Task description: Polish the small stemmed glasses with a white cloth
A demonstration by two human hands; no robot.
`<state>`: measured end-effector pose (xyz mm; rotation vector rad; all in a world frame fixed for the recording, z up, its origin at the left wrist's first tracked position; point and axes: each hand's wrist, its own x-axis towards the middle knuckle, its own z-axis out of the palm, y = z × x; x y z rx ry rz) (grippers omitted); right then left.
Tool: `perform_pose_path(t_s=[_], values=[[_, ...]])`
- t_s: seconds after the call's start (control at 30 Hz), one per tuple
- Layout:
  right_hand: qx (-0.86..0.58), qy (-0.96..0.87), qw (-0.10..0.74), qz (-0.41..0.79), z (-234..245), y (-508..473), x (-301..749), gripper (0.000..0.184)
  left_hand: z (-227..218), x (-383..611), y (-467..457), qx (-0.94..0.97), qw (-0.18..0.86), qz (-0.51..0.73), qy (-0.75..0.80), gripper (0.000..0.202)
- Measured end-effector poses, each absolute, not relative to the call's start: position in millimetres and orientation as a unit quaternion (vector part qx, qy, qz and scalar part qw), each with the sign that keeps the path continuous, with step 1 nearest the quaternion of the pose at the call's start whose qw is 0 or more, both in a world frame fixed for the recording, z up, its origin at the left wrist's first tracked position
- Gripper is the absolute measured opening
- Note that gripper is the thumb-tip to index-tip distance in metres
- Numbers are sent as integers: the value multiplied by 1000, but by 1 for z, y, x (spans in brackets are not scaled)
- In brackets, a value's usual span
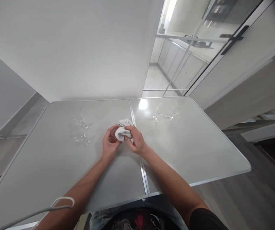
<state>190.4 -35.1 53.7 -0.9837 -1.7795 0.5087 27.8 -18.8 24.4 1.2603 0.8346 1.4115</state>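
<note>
Near the middle seam of the white folding table, my left hand is closed round a small clear glass. My right hand grips a white cloth, which is bunched against the glass and hides part of it. Both hands are raised a little above the tabletop and close together. To the left, clear stemmed glasses lie or stand on the table; their outlines are faint. Two more stemmed glasses, one nearer and one farther right, stand on the right half.
A white wall rises behind the table. Right of it is a glass-paned door with a dark handle. A pale cable loops over my left forearm. A metal seam divides the tabletop.
</note>
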Motion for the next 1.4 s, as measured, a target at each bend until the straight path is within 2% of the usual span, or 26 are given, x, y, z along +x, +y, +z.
perform_pose_path(t_s=[0.1,0.2,0.3,0.37,0.47,0.57,0.67,0.77,0.97,1.13,1.23,1.3,1.4], values=[[-389,-743,500,216,62,-37,189,37,21,27,-22,546,522,541,370,59],[-431,-680,522,281,77,-35,192,30,20,30,-24,562,563,512,324,52],[-456,-607,533,374,88,-34,195,31,21,33,-24,562,572,526,284,57],[-455,-594,538,388,87,-34,196,32,21,33,-23,541,572,547,286,62],[-428,-654,544,304,75,-35,194,30,22,30,-20,501,567,577,307,64],[-357,-770,498,178,63,-33,193,30,27,24,-19,526,539,566,335,60],[-332,-820,459,83,58,-31,194,33,35,19,-20,602,461,542,361,52],[-345,-821,453,42,61,-32,192,36,38,16,-21,665,344,553,365,51],[-369,-833,400,100,72,-38,189,37,30,15,-18,772,110,540,317,52],[-369,-815,439,85,68,-35,194,47,28,18,-17,783,33,534,317,55],[-408,-751,514,69,66,-34,200,38,28,15,-15,763,33,546,345,52],[-435,-693,560,127,69,-35,204,28,28,13,-15,735,68,562,374,52],[-444,-619,587,274,71,-34,205,27,31,14,-17,671,214,593,390,53]])
